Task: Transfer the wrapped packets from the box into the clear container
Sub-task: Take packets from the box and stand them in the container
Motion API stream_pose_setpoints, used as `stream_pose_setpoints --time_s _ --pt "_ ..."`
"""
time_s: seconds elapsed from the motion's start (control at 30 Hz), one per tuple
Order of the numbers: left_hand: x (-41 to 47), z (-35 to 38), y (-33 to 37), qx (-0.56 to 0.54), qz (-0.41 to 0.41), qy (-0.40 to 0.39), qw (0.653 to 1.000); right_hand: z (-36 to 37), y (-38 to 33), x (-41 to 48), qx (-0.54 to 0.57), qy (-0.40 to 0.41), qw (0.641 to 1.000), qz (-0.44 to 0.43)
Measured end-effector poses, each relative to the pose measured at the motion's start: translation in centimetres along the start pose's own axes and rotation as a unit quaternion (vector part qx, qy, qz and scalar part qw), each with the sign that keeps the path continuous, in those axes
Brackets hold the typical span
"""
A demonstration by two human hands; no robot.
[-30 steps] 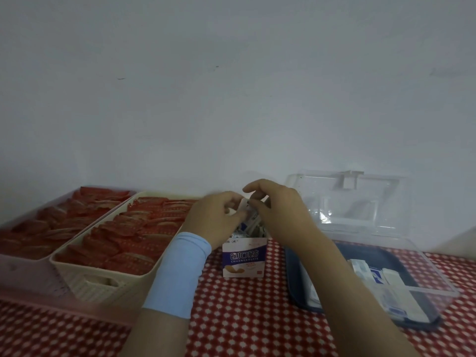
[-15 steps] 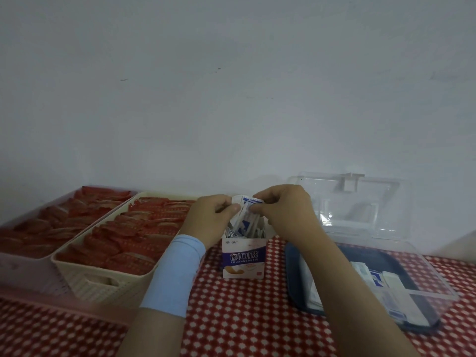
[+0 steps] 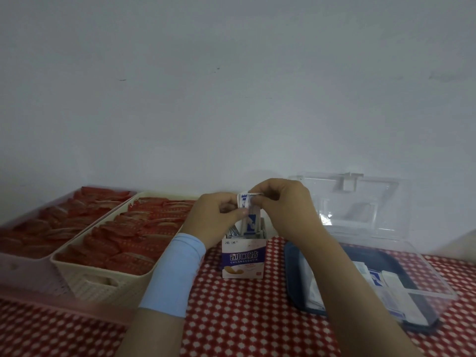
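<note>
Here, both hands met above a small white-and-blue cardboard box standing upright near the middle of a desk covered in a red-and-white checked cloth. The left hand, its wrist wrapped in a pale blue band, and the right hand were each pinched shut on the top of a bunch of white-and-blue wrapped packets, whose lower ends remained inside the open box. More packets stood in the box beside them.

Just right of the box, toward the desk's right edge, sat a clear plastic container with a dark blue base, its transparent lid standing open against the pale wall at the back edge. Several flat white-and-blue packets already lay inside it, partly hidden behind the right forearm.

Along the desk's left side sat a cream woven-pattern plastic basket and, beyond it at the left edge, a pale pink basket, touching side by side and both filled with rows of red wrapped sachets.
</note>
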State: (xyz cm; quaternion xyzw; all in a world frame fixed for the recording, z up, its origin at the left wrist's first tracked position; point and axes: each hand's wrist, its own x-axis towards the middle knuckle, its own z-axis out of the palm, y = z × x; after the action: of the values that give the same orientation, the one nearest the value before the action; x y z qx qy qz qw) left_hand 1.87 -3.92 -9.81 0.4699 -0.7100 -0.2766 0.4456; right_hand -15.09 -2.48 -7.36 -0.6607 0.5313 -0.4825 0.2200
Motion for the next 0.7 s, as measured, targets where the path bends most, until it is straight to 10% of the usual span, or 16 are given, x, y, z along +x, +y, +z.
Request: stream_pose_setpoints --time_s 0.37,0.7 --pt "-0.6 -1.3 1.2 -0.088 -0.029 0.001 0.996 -0.1 -0.4 -0.2 0.071 -0.04 0.997 -0.006" --pt "-0.1 -0.9 0.1 0.152 -0.019 -0.041 0.987 -1.1 -0.8 0.1 0.139 0.101 0.985 -0.024"
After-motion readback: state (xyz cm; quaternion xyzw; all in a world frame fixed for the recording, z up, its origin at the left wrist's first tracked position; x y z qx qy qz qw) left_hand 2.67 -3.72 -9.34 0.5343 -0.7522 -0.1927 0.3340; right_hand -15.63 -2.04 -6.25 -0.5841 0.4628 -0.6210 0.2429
